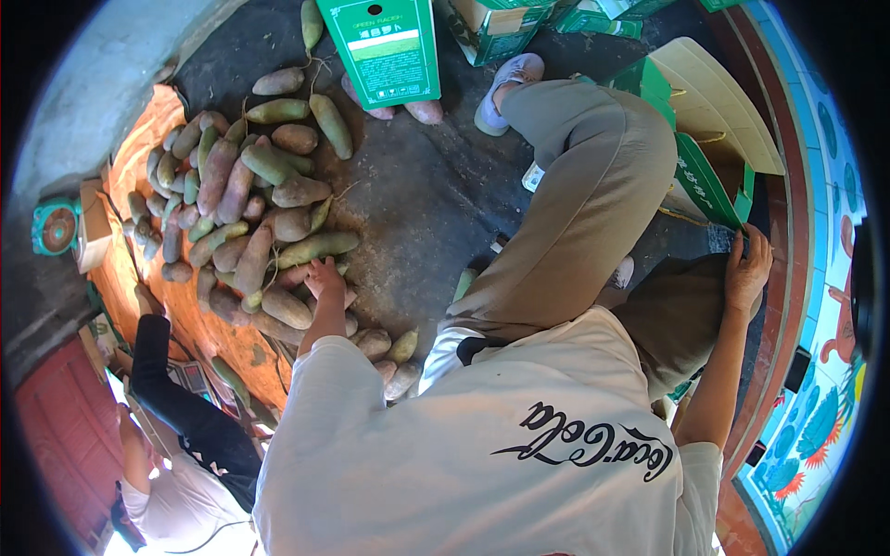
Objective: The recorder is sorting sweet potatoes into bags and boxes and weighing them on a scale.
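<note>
A big heap of long radishes [218, 176], some green and some dusty reddish-brown, lies on my left. My left hand [324, 278] reaches to the heap's near right side, fingers curled on a reddish radish [294, 276]; the hand partly covers it. Just beyond lies a long green radish [318, 247]. Far to my right, my right hand [747, 271] has its fingers at the lower corner of an open green carton [702, 181] with cream inner walls. That carton lies tilted beside my bent leg, and its inside is mostly hidden.
A green printed carton [389, 56] stands ahead, with radishes beside it. More green cartons [501, 28] are at the far edge. An orange sheet [139, 167] lies under the heap. Another person [185, 454] is at lower left, near a green fan [57, 226]. A tiled wall [825, 306] borders the right.
</note>
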Demonstrator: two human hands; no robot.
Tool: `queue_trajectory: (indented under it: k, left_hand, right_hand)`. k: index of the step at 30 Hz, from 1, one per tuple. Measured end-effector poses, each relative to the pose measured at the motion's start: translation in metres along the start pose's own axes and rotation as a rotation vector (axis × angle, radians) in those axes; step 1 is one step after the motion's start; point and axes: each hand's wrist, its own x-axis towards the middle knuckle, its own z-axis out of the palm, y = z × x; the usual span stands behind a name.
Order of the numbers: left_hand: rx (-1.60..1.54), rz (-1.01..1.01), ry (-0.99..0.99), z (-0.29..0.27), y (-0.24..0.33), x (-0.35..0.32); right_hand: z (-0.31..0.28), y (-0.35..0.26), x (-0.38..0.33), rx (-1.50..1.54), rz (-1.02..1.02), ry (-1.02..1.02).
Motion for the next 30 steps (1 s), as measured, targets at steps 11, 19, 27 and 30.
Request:
queue_trajectory:
  k: [11,19,27,30]
  left_hand:
    - [0.007,0.154,0.020,0.002,-0.001,0.007]
    - [-0.256,0.249,0.218,-0.041,0.023,-0.015]
    - [-0.677,0.190,0.400,-0.082,0.033,-0.009]
    - [-0.965,0.136,0.405,-0.095,0.040,0.005]
  right_hand:
    - [0.000,-0.008,0.004,0.039,0.020,0.013]
    - [-0.004,-0.017,0.009,0.149,0.027,0.119]
    - [-0.009,-0.012,-0.003,0.265,0.096,0.167]
    - [-0.012,-0.012,-0.003,0.319,0.089,0.211]
